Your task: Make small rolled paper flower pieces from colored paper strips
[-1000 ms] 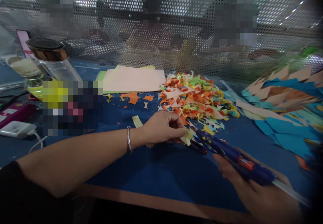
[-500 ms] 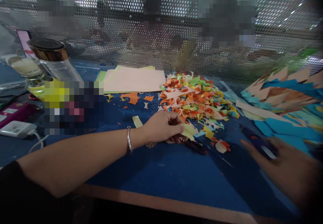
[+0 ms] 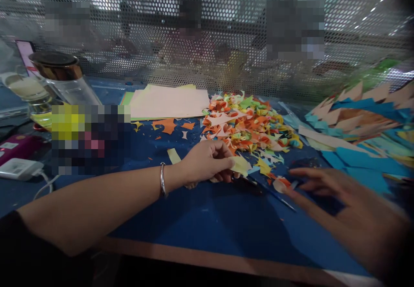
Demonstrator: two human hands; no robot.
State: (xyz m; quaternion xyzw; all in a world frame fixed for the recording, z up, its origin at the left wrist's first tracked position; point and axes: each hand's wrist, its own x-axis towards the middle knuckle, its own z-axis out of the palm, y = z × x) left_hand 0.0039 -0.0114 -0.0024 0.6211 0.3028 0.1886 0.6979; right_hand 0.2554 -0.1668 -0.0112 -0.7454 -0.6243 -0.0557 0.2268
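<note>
left hand [image 3: 207, 164] pinching scrap [image 3: 241, 165], beside pile [image 3: 249, 125] edge

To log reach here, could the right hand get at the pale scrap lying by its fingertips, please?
Probably yes: the right hand is open, its fingertips almost at the pale scrap, with only bare blue table between them.

The table [image 3: 207, 231] is deep blue with a brown front edge. At frame centre the paper piece [image 3: 239, 165] is pale yellow. Just above it, the scrap heap [image 3: 249, 125] mixes orange, yellow, green and pale pink. The sheets [image 3: 168, 101], upper centre-left, are cream over green. At right, the paper strips [image 3: 362, 123] are bright blue and tan. The bangle [image 3: 162, 180] is silver. The screen [image 3: 207, 41] along the top is grey, dotted with round holes.
</note>
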